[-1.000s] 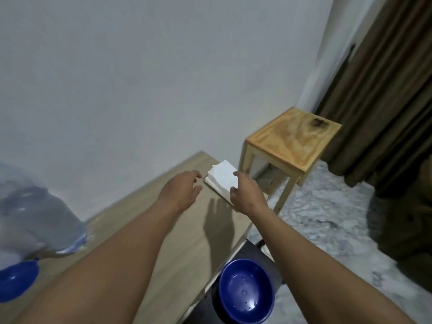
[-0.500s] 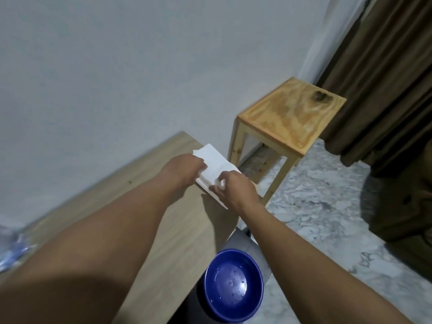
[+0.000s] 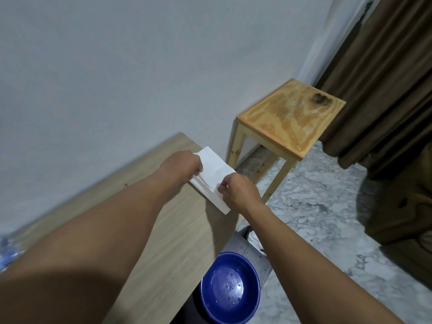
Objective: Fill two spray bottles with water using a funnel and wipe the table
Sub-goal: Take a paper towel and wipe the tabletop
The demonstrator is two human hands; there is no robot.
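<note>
At the picture's nine o'clock edge sits a blurred blue and clear shape (image 3: 5, 252), too smeared to tell what it is; beside it the pale wooden table (image 3: 163, 249) runs from seven o'clock up toward the centre, against a plain grey-white wall (image 3: 140, 66); both bare forearms reach across it. The left hand (image 3: 181, 168) lies knuckles-up at the table's far corner, its fingers curled down onto the left edge of a stack of white napkins (image 3: 214, 170) and gripping it, the fingertips hidden under the hand; the napkins lie on that corner, just at the table's right edge, their top face plain white with a crease across it. The right hand (image 3: 239, 191), at four o'clock from the napkins, pinches the top sheet between thumb and forefinger, the other fingers curled in; the two hands are near each other but apart. At six o'clock, below the table's edge, a blue bowl (image 3: 230, 285) holds specks of water and rests on something grey that I cannot make out. At two o'clock from the napkins stands a wooden stool (image 3: 292, 115) with a dark knot in its top, on a grey marbled floor (image 3: 327, 218); a brown curtain (image 3: 385, 78) hangs at the right edge.
</note>
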